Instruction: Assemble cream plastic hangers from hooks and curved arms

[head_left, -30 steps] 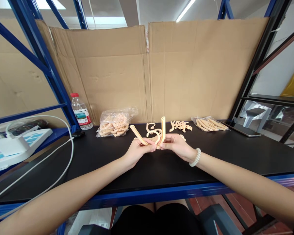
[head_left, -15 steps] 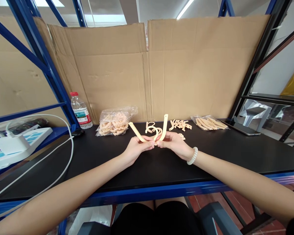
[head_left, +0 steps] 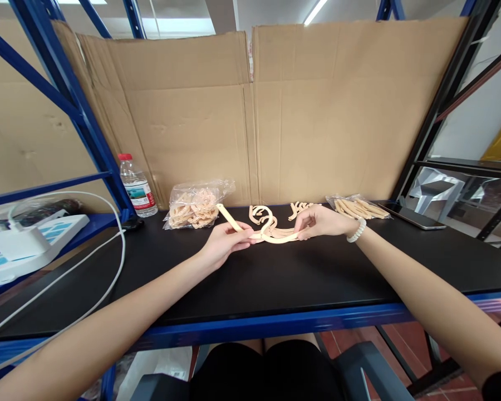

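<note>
A beige plastic folding clothes hanger [head_left: 275, 240] is held above the black tabletop, its curved hook pointing up. My left hand [head_left: 224, 242] is closed around its middle near the joint, and the left arm of the hanger sticks up at a slant past my fingers. With thumb and fingers my right hand [head_left: 326, 223] pinches the outer end of the hanger's right arm, which lies out nearly level. Behind the hanger are loose beige curved pieces [head_left: 254, 215], partly covered by it. More small beige pieces [head_left: 299, 208] lie just behind my right hand, partly hidden.
A clear bag of beige pieces [head_left: 194, 207] stands back left, beside a water bottle [head_left: 137, 186]. At back right lie a bag of long beige pieces [head_left: 359, 208] and a phone [head_left: 415, 215]. A power strip [head_left: 62, 239] with a white cable is far left. Cardboard [head_left: 183, 122] walls the back.
My right hand has moved right and slightly up, swinging the hanger's right arm from upright down to nearly level. My left hand has stayed closed on the hanger, shifting slightly left.
</note>
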The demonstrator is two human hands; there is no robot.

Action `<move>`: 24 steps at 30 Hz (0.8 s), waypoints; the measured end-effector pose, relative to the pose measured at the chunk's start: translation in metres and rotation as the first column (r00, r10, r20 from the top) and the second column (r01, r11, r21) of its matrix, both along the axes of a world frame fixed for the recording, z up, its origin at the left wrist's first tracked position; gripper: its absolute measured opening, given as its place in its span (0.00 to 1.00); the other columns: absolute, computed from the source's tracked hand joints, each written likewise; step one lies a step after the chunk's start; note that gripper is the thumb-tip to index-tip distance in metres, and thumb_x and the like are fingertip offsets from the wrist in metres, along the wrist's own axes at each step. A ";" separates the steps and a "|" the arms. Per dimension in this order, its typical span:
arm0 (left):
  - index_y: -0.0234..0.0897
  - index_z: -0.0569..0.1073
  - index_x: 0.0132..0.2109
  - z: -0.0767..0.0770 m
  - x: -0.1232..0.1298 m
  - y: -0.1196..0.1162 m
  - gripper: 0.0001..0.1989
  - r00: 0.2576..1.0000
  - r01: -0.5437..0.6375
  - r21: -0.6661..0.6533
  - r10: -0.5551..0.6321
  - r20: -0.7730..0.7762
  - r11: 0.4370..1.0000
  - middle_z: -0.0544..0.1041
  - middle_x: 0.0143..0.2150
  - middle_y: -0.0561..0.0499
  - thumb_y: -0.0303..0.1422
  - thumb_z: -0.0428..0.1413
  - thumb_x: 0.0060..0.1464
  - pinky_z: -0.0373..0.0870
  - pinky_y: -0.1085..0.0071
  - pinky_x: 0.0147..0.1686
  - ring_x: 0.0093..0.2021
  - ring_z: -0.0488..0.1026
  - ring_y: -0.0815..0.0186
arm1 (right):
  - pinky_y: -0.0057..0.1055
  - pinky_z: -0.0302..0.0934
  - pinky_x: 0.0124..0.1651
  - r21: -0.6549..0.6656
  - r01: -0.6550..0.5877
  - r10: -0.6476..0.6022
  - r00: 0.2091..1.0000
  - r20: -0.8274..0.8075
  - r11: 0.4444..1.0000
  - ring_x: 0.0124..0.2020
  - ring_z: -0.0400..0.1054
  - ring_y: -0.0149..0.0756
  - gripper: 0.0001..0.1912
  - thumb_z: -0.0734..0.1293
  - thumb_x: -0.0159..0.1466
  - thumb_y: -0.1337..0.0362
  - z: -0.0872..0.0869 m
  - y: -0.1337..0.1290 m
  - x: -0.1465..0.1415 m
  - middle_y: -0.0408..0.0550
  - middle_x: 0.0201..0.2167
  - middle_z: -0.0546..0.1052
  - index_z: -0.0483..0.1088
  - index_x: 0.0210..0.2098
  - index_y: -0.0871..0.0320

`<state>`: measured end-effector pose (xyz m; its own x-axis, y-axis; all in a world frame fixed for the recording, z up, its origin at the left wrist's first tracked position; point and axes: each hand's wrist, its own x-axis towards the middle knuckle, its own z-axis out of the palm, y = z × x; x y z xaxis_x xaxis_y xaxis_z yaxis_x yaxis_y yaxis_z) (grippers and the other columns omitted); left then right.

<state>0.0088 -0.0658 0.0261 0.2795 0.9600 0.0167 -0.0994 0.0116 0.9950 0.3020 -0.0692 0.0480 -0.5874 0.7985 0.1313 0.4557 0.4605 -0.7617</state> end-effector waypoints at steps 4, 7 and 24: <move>0.34 0.74 0.30 0.011 -0.024 0.023 0.17 0.990 0.020 -0.001 -0.020 -0.140 1.000 0.79 0.26 0.52 0.32 0.72 0.34 0.75 0.74 0.36 0.30 0.78 0.68 | 0.30 0.66 0.32 0.007 -0.005 0.004 0.990 0.144 1.000 0.30 0.74 0.37 0.14 0.74 0.52 0.56 -0.001 0.002 0.007 0.47 0.27 0.79 0.72 0.28 0.60; 0.33 0.73 0.29 0.012 -0.039 0.035 0.14 0.905 0.162 0.150 -0.086 -0.417 0.975 0.78 0.26 0.51 0.34 0.70 0.38 0.73 0.71 0.35 0.29 0.77 0.67 | 0.30 0.65 0.32 0.035 0.029 -0.035 0.981 0.193 0.999 0.31 0.74 0.38 0.13 0.73 0.52 0.57 -0.002 0.003 0.011 0.48 0.28 0.79 0.70 0.28 0.59; 0.38 0.74 0.35 0.008 -0.038 0.030 0.05 0.493 0.730 0.567 0.282 -0.823 0.380 0.74 0.33 0.51 0.32 0.55 0.59 0.63 0.70 0.39 0.38 0.69 0.64 | 0.29 0.59 0.34 0.355 0.017 -0.189 0.869 0.456 0.935 0.30 0.66 0.34 0.02 0.69 0.51 0.70 -0.010 0.007 0.008 0.45 0.28 0.73 0.73 0.27 0.60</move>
